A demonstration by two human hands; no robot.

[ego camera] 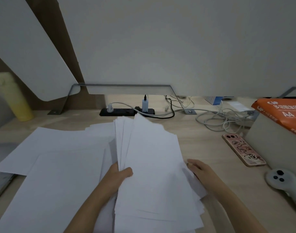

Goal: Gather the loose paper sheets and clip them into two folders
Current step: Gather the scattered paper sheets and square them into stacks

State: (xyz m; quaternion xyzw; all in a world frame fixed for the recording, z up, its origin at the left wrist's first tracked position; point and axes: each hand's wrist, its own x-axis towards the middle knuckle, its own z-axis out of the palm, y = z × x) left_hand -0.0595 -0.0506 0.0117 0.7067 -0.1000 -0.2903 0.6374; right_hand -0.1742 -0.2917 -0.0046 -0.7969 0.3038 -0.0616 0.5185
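Wood desk point(202, 145). Your left hand point(120, 175) pinches fanned stack point(152, 165), thumb on top; right hand point(199, 172) at its right edge, grip unclear. Sheets light, floppy, slippery: clamp both sides.

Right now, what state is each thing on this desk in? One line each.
Stack of sheets, fanned, edges uneven, held up.
Left hand, grips the stack's left edge, thumb on top.
Right hand, at the stack's right edge; grip hidden.
Loose sheets, flat on the desk, overlapping.
Phone, face down.
Power strip, plugs inserted.
Cables, tangled.
Controller, lying on the desk.
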